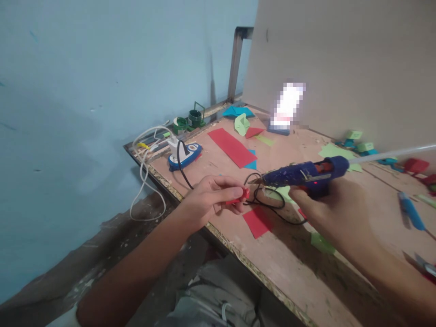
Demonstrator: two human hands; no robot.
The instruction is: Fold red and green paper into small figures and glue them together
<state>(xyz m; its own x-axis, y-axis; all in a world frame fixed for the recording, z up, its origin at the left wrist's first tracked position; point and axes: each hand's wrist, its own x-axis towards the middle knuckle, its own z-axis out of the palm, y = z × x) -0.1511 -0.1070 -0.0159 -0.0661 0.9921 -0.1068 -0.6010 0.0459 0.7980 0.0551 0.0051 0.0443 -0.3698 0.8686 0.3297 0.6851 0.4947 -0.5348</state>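
Observation:
My left hand (211, 196) pinches a small red paper piece (240, 195) above the front edge of the wooden table (289, 259). My right hand (329, 209) grips a blue glue gun (304, 174) by its handle, a clear glue stick poking out the back toward the right. The gun's nozzle points left and sits right next to the red piece. Its black cord (269, 205) loops on the table below and runs to a blue and white power strip (185, 155).
Red paper sheets (231, 146) and a red scrap (257, 222) lie on the table with green and blue paper bits. Green tape rolls (189, 121) sit at the far corner. A blue cutter (411, 211) lies at right. White cable hangs off the left edge. A board wall stands behind.

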